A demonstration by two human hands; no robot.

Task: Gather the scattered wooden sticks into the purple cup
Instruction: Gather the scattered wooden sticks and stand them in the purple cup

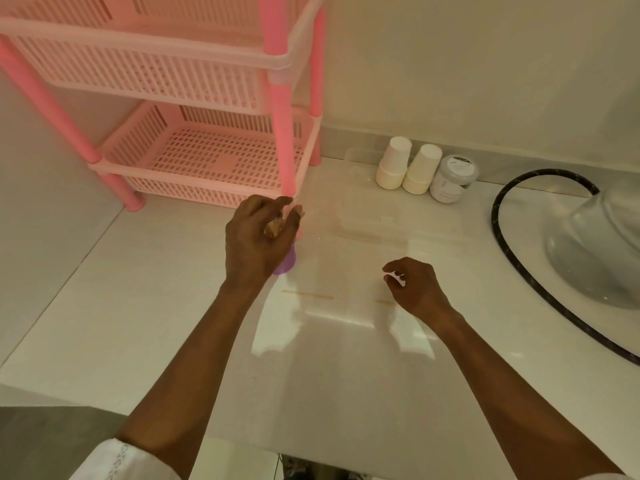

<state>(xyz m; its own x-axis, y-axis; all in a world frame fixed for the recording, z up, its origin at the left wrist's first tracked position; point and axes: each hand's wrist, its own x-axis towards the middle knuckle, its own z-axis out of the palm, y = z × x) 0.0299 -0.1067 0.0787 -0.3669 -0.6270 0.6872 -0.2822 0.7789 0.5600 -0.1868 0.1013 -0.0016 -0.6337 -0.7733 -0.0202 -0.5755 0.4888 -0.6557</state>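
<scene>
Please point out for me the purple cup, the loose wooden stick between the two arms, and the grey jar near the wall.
purple cup [286, 263]: head view, lower wall below the left hand.
wooden stick [308, 295]: head view, its middle.
grey jar [452, 180]: head view, its side.

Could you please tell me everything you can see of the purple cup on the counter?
Only the lower part of the purple cup shows, a translucent lilac, plastic-looking curve resting on the white counter near the pink rack's front leg. The left hand covers the rest from above and seems to hold a bundle of wooden sticks at its mouth. Its rim is hidden.
</scene>
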